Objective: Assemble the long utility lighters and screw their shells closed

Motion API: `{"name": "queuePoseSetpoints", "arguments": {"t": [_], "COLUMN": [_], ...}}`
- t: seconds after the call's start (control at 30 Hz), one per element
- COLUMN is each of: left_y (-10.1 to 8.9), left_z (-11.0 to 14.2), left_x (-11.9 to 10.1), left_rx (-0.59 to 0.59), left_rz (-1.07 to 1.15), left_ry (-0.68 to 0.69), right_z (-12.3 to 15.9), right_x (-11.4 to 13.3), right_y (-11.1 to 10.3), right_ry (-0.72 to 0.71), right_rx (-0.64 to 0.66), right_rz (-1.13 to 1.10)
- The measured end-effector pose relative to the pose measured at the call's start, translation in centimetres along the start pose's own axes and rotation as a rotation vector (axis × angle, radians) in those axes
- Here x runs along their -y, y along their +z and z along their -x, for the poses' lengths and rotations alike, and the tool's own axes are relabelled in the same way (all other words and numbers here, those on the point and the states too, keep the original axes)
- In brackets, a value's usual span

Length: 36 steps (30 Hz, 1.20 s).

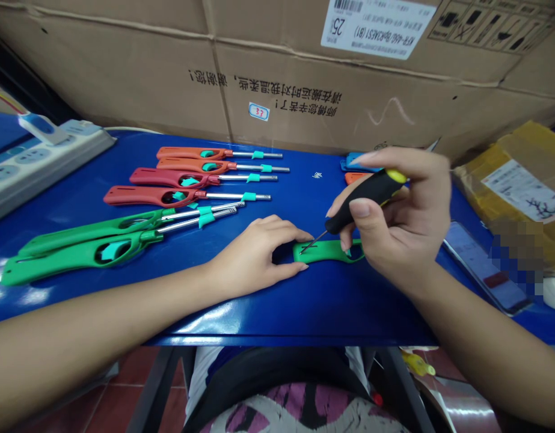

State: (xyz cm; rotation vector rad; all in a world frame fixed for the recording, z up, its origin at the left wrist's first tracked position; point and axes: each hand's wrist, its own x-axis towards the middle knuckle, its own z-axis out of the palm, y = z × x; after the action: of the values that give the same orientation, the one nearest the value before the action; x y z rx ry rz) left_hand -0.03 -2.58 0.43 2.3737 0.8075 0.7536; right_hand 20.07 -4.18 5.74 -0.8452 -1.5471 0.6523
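On the blue table, my left hand (263, 252) pinches the end of a green lighter (325, 251) between thumb and fingers. My right hand (403, 222) is closed around a screwdriver (367, 201) with a black and yellow handle. Its thin shaft slants down to the left, and the tip meets the slot area in the lighter's handle. The lighter's right part is hidden behind my right hand. To the left lie two green long-nosed lighters (85, 255), two red lighters (153, 196) and two orange lighters (187, 164), with turquoise pieces on their triggers and metal tubes.
A large cardboard box (169, 72) stands along the back. At left is a power strip (47, 156) with a plug in it. Blue and orange pieces (350, 178) lie partly behind my right hand. A phone (484, 270) and a taped parcel (516, 180) are at right.
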Motion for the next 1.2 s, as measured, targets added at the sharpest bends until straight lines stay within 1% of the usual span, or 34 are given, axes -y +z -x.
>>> {"name": "queuePoseSetpoints", "arguments": {"t": [0.03, 0.13, 0.17, 0.2, 0.23, 0.3, 0.37, 0.43, 0.47, 0.53, 0.57, 0.6, 0.63, 0.7, 0.77, 0.8, 0.87, 0.9, 0.93, 0.97, 1.07, 1.1, 1.13, 1.2], "left_y": [0.0, 0.0, 0.0, 0.0, 0.0, 0.0, 0.0, 0.0, 0.0, 0.0, -0.1, -0.1, -0.1, -0.1, -0.1, -0.1, 0.0, 0.0, 0.0, 0.0, 0.1, 0.1, 0.1, 0.1], "left_z": [0.0, 0.0, 0.0, 0.0, 0.0, 0.0, 0.0, 0.0, 0.0, 0.0, 0.0, 0.0, 0.0, -0.1, -0.1, -0.1, -0.1, -0.1, -0.1, -0.1, 0.0, 0.0, 0.0, 0.0], "left_x": [0.0, 0.0, 0.0, 0.0, 0.0, 0.0, 0.0, 0.0, 0.0, -0.1, -0.2, -0.2, -0.2, -0.3, -0.3, -0.4, -0.3, -0.3, -0.3, -0.3, -0.2, -0.2, -0.2, -0.2], "left_rx": [0.000, 0.004, 0.003, 0.002, 0.002, -0.002, -0.003, -0.001, 0.003, 0.014, 0.017, 0.020, 0.022, 0.023, 0.022, 0.020, 0.018, 0.018, 0.019, 0.020, 0.018, 0.016, 0.015, 0.018], "left_rz": [0.004, 0.014, 0.016, 0.016, 0.015, 0.013, 0.012, 0.014, 0.015, 0.018, 0.020, 0.022, 0.024, 0.033, 0.046, 0.053, 0.070, 0.080, 0.089, 0.098, 0.106, 0.108, 0.111, 0.116], "left_ry": [0.000, -0.004, -0.004, -0.003, -0.001, 0.002, 0.001, -0.006, -0.009, -0.019, -0.022, -0.022, -0.023, -0.021, -0.020, -0.021, -0.024, -0.027, -0.029, -0.029, -0.030, -0.030, -0.030, -0.029], "right_z": [-0.1, -0.5, -0.6, -0.8, -0.9, -1.1, -1.3, -1.4, -1.5, -1.6, -1.7, -1.8, -1.8, -1.9, -1.8, -1.8, -1.7, -1.7, -1.7, -1.8, -1.8, -1.9, -1.9, -1.8], "right_x": [0.1, 0.0, -0.2, -0.4, -0.6, -0.8, -0.8, -0.6, -0.4, -0.2, -0.2, -0.3, -0.4, -0.7, -0.8, -0.8, -0.6, -0.5, -0.4, -0.3, -0.4, -0.4, -0.4, -0.3], "right_y": [-0.2, -1.0, -1.2, -1.4, -1.4, -1.4, -1.3, -1.5, -1.7, -2.2, -2.4, -2.6, -2.6, -2.6, -2.5, -2.4, -2.4, -2.4, -2.4, -2.4, -2.5, -2.6, -2.7, -2.9], "right_ry": [0.001, -0.010, -0.049, -0.123, -0.186, -0.334, -0.426, -0.418, -0.371, -0.265, -0.234, -0.235, -0.259, -0.333, -0.357, -0.337, -0.275, -0.258, -0.270, -0.316, -0.508, -0.543, -0.538, -0.429], "right_rx": [0.043, 0.239, 0.295, 0.319, 0.309, 0.223, 0.128, 0.107, 0.134, 0.231, 0.271, 0.285, 0.263, 0.171, 0.116, 0.129, 0.215, 0.255, 0.270, 0.255, 0.134, 0.133, 0.173, 0.316], "right_rz": [0.020, 0.049, 0.046, 0.043, 0.069, 0.194, 0.326, 0.370, 0.366, 0.344, 0.343, 0.349, 0.366, 0.399, 0.417, 0.415, 0.397, 0.387, 0.382, 0.389, 0.472, 0.490, 0.483, 0.401]}}
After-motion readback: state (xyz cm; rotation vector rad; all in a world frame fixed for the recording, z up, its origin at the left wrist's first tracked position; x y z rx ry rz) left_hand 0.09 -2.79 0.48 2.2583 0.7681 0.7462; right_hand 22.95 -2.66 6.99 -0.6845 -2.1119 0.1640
